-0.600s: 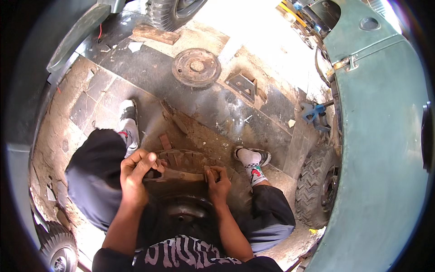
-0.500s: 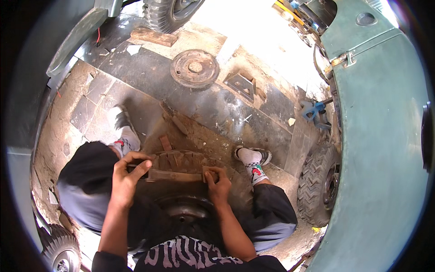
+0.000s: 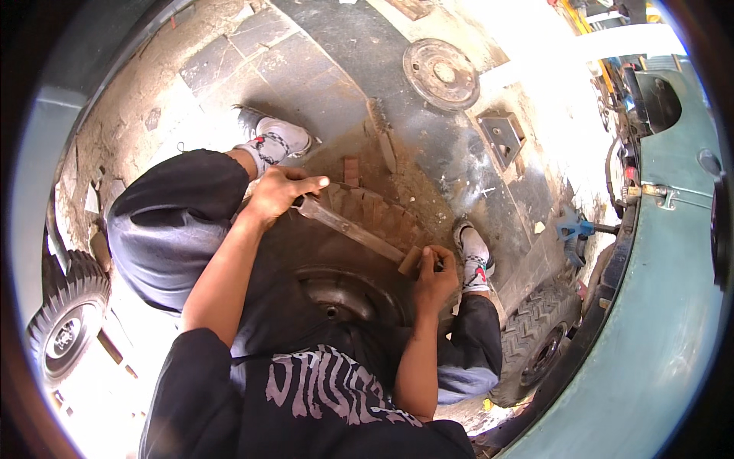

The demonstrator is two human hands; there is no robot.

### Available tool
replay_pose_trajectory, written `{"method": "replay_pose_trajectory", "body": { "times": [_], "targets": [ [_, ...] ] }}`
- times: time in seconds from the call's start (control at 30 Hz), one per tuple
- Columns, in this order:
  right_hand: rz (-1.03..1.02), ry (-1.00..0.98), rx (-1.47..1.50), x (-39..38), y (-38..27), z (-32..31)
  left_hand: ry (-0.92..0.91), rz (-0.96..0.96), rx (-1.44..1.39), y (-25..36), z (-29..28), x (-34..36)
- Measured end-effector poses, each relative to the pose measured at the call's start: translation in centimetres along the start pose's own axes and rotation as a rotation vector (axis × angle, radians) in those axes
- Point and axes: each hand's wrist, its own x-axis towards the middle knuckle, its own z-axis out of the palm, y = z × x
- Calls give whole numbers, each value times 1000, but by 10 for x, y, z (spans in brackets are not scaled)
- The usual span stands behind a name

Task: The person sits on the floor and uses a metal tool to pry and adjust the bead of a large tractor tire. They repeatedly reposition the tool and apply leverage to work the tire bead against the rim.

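Observation:
My left hand is closed around the dark handle of a long, flat metal blade, thumb stretched along it. The blade slants down to the right above a worn tyre standing between my legs, its dark steel rim nearest my body. Pinched in my right hand is a small brown block, at the blade's far end. Whether block and blade touch is hard to tell. Some right-hand fingers are hidden behind the block and palm.
A wire brush and a reddish-brown piece lie beyond the tyre. Further off are a rusty round disc and a metal bracket. A green vehicle panel and another tyre stand at right; a wheel is at left.
The view has turned, so floor items appear shifted to the right. The blade now slants down to the right instead of lying nearly level. Both hands keep their holds.

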Motion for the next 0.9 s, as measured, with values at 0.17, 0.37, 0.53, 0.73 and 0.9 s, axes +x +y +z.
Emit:
{"method": "replay_pose_trajectory", "body": {
  "times": [0.17, 0.37, 0.53, 0.73, 0.9],
  "targets": [
    [-44, 148, 11, 5, 23, 9, 250, 159, -3, -43, 42, -15],
    [-33, 226, 189, 1, 30, 12, 538, 584, 485, -47, 59, -11],
    [-138, 333, 239, -1, 18, 12, 488, 499, 559, -44, 55, -3],
    [-52, 372, 377, 3, 38, -7, 254, 757, 623, -1, 65, -27],
    [132, 174, 554, 8, 28, -13, 79, 859, 888, -7, 86, -28]
  ]
}}
